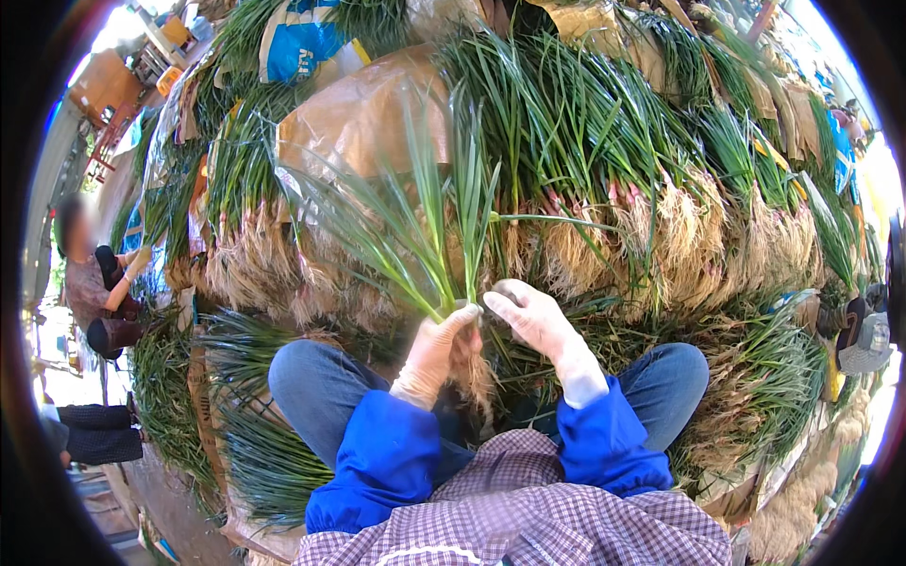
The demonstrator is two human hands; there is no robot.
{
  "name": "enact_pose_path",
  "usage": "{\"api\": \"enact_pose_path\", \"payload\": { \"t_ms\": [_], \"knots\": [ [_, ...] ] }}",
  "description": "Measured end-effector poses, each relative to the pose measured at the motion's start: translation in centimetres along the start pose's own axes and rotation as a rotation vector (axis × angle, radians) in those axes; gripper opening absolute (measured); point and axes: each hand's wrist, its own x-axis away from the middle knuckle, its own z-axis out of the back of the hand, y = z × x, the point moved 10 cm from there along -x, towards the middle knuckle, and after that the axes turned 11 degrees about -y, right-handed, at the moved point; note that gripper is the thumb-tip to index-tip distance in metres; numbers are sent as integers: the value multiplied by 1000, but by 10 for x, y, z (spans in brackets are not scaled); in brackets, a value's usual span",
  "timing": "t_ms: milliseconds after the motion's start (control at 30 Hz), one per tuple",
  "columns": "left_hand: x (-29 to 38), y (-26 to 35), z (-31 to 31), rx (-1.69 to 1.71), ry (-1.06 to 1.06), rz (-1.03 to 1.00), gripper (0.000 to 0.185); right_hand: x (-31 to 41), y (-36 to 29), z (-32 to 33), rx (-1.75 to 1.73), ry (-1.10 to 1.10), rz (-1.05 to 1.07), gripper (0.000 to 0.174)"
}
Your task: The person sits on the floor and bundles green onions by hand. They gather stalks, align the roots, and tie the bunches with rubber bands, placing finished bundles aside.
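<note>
My left hand point(433, 354), in a pale glove, is closed around a small bunch of green onions point(440, 272). Their long leaves fan up and away from me, and their tan roots hang below the fist. My right hand point(539, 327), also gloved, is just right of the bunch with its fingers bent, close to the left thumb. Whether it pinches a leaf or stalk there cannot be made out. Beyond my hands lies a broad heap of rooted green onions point(566, 120), leaves pointing away and roots towards me.
A brown plastic sheet point(361, 117) lies on the heap. Loose leaf trimmings point(601, 332) litter the ground between my knees and the heap. More onions lie at left point(276, 453) and right point(764, 382). A person point(92, 290) sits at far left; another person's dark-clothed legs point(99, 431) show below.
</note>
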Motion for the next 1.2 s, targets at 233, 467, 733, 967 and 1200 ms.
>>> {"api": "enact_pose_path", "payload": {
  "t_ms": [233,467,733,967,1200],
  "knots": [
    [11,-38,19,390,257,-81,21,-6,33,-19,-501,334,150,20],
    [22,-17,-19,461,12,-17,24,-42,13,47,-622,382,295,41],
    [10,76,-16,216,30,-265,17,-66,-12,59,392,474,212,25],
    [-37,58,-13,270,-3,-235,20,-105,28,91,422,517,-71,27],
    [-44,45,0,223,59,-183,25,-94,27,63,296,429,107,36]
  ]
}}
